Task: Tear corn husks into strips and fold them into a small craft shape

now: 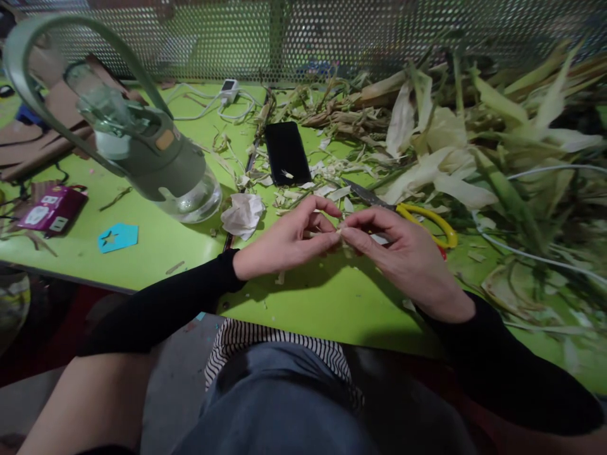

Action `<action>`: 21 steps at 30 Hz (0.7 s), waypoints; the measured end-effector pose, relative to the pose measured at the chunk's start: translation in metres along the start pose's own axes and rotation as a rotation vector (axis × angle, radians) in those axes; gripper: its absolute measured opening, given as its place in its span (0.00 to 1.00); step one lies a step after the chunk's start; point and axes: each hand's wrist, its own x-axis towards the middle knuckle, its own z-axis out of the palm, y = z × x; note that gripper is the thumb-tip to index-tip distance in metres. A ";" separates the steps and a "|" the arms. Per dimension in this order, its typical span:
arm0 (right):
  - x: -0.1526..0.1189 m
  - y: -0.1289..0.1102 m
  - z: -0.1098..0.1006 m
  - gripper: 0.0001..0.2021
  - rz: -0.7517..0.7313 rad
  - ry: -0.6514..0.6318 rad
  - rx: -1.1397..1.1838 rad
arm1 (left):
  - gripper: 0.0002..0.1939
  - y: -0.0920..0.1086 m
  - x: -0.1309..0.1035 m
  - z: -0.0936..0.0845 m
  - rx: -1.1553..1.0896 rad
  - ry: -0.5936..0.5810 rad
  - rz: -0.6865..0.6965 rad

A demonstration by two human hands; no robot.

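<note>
My left hand (289,237) and my right hand (403,253) meet above the green table, fingertips almost touching. Between them they pinch a small pale piece of corn husk (339,232), mostly covered by the fingers. Behind my right hand lies a pair of scissors with yellow handles (431,221), its dark blades pointing to the back left. Husk scraps (327,174) are scattered just beyond my fingers. A black phone (287,151) lies flat behind my left hand, with a tiny pale sprig on its screen.
A large heap of corn husks (441,136) covers the right and back right. At left stands a green water bottle (165,161) with a tall loop handle. Near it are crumpled paper (243,215), a blue paper pentagon (118,237) and a purple packet (54,208). Perforated panel (227,38) behind.
</note>
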 end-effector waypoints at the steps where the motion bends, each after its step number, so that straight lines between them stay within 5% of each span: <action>1: 0.000 0.000 0.000 0.08 -0.003 0.007 0.009 | 0.17 0.000 0.000 -0.001 -0.030 -0.024 -0.022; 7: -0.003 0.003 0.004 0.08 -0.068 0.112 -0.006 | 0.15 0.003 0.002 -0.004 -0.156 -0.198 -0.196; 17: -0.002 0.005 0.008 0.10 -0.012 0.104 0.164 | 0.14 -0.003 -0.001 0.008 -0.242 -0.208 -0.280; 21: -0.001 0.009 0.008 0.13 0.042 0.111 0.189 | 0.15 -0.007 0.000 0.009 -0.262 -0.134 -0.215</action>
